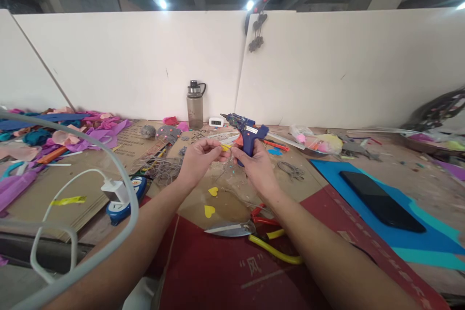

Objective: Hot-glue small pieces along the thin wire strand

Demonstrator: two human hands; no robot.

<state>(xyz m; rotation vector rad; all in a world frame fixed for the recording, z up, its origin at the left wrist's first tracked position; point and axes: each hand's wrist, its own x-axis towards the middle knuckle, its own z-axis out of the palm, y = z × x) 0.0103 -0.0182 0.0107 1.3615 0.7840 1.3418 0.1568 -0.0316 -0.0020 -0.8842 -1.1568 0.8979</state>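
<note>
Left hand (199,155) and right hand (254,162) meet above the counter (417,189), fingertips pinched on a small yellow piece (225,147); its shape is mostly hidden.

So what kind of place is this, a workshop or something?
Most likely a handicraft workbench. A blue glue gun stands behind the hands, scissors lie on the cardboard-covered table, and colourful felt scraps are piled at the left. White partition boards wall it off.
</note>
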